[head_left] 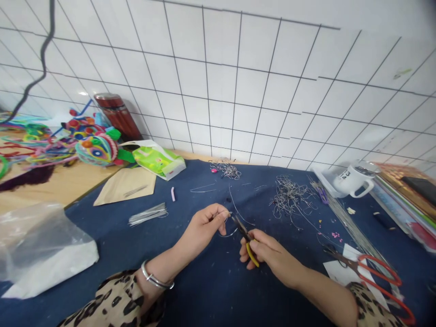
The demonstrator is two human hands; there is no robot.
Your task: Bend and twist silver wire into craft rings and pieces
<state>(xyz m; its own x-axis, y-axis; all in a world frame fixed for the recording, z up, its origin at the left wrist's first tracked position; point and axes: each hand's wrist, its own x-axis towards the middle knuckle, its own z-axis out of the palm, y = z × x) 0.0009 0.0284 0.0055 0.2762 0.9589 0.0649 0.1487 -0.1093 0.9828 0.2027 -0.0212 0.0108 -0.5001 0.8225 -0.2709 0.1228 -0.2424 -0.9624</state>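
Left hand (204,225) pinches a thin wire (227,217), right hand (269,254) clasps yellow-handled pliers (245,236) nipping it over the blue cloth's (211,290) middle, apparently bending a loop, so a steady twist seems needed next.

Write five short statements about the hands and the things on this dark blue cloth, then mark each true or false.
1. The right hand holds small yellow-handled pliers. True.
2. The left hand pinches a thin silver wire. True.
3. The red-handled scissors are in the left hand. False: they lie untouched on the dark blue cloth, at the right.
4. The white mug stands beside the clear plastic bag. False: the mug is far right, the bag far left.
5. A silver bangle circles the left wrist. True.
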